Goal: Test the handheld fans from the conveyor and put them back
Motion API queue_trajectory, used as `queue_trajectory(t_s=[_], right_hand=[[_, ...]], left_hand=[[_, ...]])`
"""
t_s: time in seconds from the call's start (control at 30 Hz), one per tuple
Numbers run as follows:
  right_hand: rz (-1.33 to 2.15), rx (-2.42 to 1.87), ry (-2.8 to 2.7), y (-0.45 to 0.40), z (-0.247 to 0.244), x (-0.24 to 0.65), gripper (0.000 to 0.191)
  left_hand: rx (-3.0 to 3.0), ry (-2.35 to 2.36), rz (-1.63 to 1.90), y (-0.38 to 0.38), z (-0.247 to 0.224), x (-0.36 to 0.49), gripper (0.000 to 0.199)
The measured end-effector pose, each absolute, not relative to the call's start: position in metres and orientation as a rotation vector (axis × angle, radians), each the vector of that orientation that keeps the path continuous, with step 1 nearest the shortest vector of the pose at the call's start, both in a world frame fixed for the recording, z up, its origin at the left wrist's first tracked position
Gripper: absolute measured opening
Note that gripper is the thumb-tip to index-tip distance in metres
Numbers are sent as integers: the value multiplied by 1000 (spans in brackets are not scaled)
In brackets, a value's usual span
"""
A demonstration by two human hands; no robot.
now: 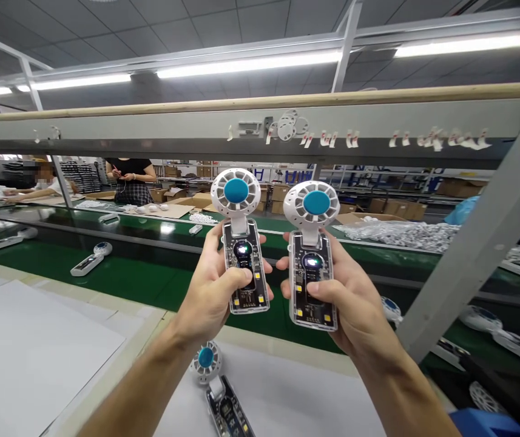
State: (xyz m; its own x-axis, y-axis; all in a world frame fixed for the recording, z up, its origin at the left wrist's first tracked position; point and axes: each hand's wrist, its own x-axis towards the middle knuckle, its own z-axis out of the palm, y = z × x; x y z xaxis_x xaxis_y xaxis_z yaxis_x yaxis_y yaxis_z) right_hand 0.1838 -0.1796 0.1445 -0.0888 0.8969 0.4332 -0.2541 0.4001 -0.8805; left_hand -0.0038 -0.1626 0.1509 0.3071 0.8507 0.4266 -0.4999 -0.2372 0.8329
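Two white handheld fans with blue hubs and clear-fronted handles are held up side by side. My left hand (207, 288) is wrapped round the left handheld fan (247, 291), its thumb on the middle of the handle front. Round the right handheld fan (310, 303) my right hand (351, 297) is closed, with the thumb pressed on the same spot. A small display glows on each circuit board. Below my left hand, a third handheld fan (227, 406) lies on the white work surface, its lower end cut off by the frame.
Beyond the bench runs a green conveyor belt (136, 291) carrying more fans, one handheld fan (91, 259) at the left. A slanted metal post (473, 237) rises at right. A shelf beam (150, 130) crosses above. Two people work across the line. A blue bin (487, 423) stands lower right.
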Motion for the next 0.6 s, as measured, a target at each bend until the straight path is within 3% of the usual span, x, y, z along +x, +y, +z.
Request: queue_trajectory(t_s=[0.37,0.53,0.6], right_hand=[[1045,-649,-1295,-181,144,182,74],[1198,-694,-1177,-174,141,179,44],[1036,-818,-1176,-169,138,176,33]], left_hand=[[1254,405,1360,-165,149,0,69],[1380,630,1700,-155,138,2,37],[1437,805,1902,-145,136,0,27]])
